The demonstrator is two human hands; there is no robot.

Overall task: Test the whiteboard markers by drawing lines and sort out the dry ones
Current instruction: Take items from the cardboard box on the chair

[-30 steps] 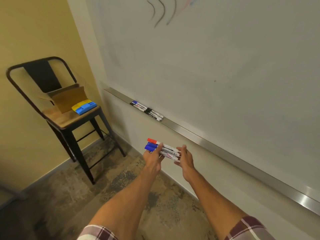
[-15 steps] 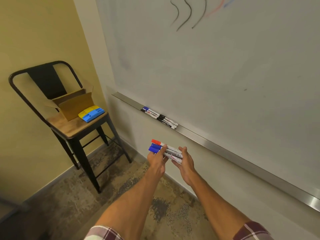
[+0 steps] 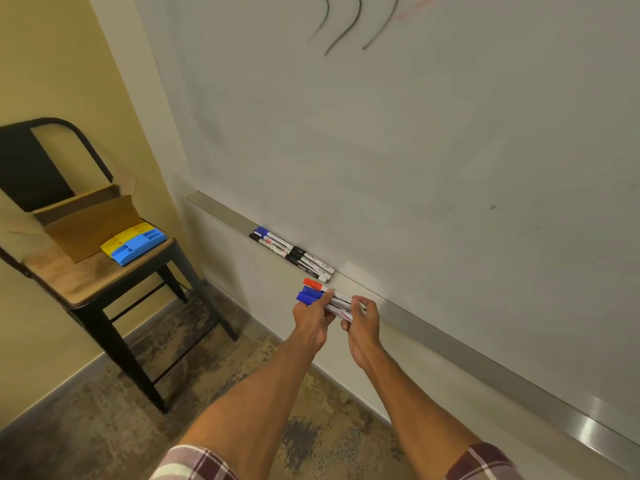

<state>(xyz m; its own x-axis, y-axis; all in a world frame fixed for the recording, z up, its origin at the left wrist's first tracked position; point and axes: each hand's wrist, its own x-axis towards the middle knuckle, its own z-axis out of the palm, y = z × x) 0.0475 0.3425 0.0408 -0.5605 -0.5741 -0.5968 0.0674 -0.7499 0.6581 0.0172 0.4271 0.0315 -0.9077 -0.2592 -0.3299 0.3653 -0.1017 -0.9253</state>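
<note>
Two hands, left (image 3: 310,318) and right (image 3: 362,320), share a bundle of markers (image 3: 325,299): one red cap and two blue caps show, though the full count is hidden. Four markers (image 3: 292,253) lie on the tray (image 3: 433,336): one blue, three black. Three dark curved lines (image 3: 346,27) mark the whiteboard (image 3: 415,150). One chair (image 3: 97,282) carries one box (image 3: 90,230) and two erasers (image 3: 133,242), yellow and blue.

black metal chair (image 3: 86,299) with wooden seat, open cardboard box (image 3: 86,230) at its back edge, yellow eraser (image 3: 126,236) touching blue eraser (image 3: 140,249) near the front corner
</note>
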